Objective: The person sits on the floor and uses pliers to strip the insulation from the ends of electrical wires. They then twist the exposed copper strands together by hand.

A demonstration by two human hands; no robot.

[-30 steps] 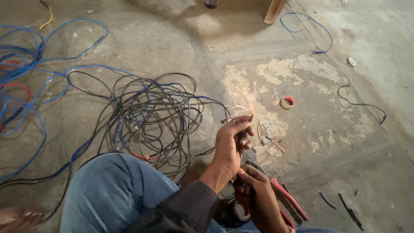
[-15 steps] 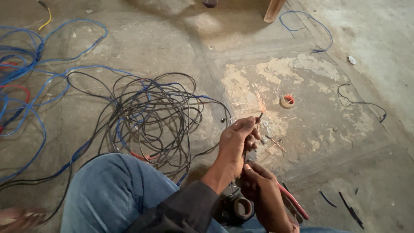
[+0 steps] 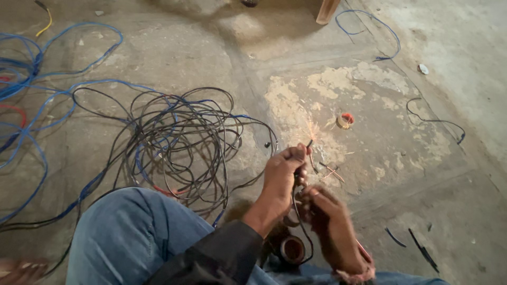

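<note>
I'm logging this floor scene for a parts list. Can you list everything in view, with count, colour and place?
Black wire: one end, bare copper strands fanned at the tip, pinched in the left hand.
Wire tangle: one pile, black with blue strands, floor centre-left.
Blue cable: several loops, far left.
Blue wire piece: one, top centre-right.
Black wire piece: one, right.
Tape roll: one, small, reddish, floor centre.
Dark tape roll: one, by the knee.
Black offcuts: a few, lower right.
Jeans leg: blue, bottom left.
Left hand: shut on the wire.
Right hand: blurred, below it.
</note>
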